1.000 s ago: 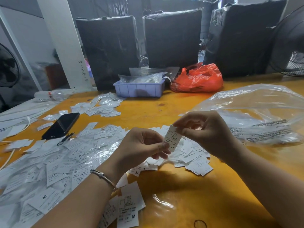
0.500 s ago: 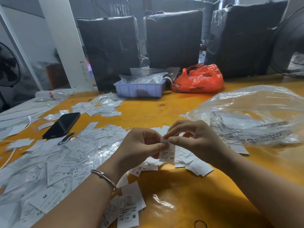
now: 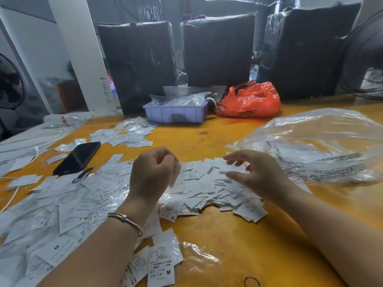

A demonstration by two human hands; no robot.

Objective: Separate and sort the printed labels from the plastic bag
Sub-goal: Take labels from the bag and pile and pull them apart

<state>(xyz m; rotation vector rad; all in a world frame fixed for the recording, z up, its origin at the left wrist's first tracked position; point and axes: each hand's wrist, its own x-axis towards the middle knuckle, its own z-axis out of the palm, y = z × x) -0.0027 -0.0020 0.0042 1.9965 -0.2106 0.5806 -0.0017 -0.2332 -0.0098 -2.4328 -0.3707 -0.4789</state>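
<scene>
From the head view, the orange-yellow table (image 3: 217, 241) fills the lower part of the picture. At its far edge stand three big blocks wrapped in black film (image 3: 217, 50). In front of them sit a lilac tray (image 3: 176, 113) and, at 3 o'clock from it, a red bag (image 3: 250, 100). A fan (image 3: 366, 59) is at the right edge. A black phone (image 3: 77, 157) lies at 10 o'clock from the left hand.

The clear plastic bag (image 3: 319, 146) lies on its side at 2 o'clock from the hands, with its long axis running left to right and its narrow end toward the pile. The printed labels (image 3: 207, 189) lie in a flat heap between and under both hands, pointing in many directions; more labels spread to 8 o'clock.

The left hand (image 3: 153, 172) has curled fingers; blur hides whether it holds a label. The right hand (image 3: 255, 172) is spread with loose fingers above the heap.
</scene>
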